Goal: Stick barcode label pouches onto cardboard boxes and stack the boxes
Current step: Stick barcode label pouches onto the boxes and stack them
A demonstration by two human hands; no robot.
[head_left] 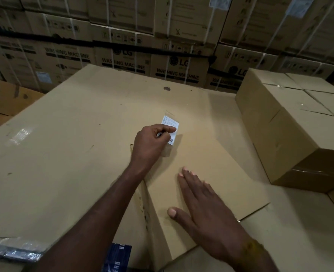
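Note:
A plain cardboard box (211,165) lies in front of me on a large flat cardboard sheet (64,138). My left hand (152,143) pinches a clear pouch with a white barcode label (171,124) at the box's far end, and the pouch touches the box top. My right hand (203,205) lies flat on the near part of the box top, fingers spread, holding nothing. My fingers hide the lower part of the label.
A stack of plain brown boxes (291,126) stands at the right on the same surface. A wall of strapped washing machine cartons (123,46) fills the background. A dark blue printed item (117,258) and shiny plastic wrap (11,250) lie at the near edge.

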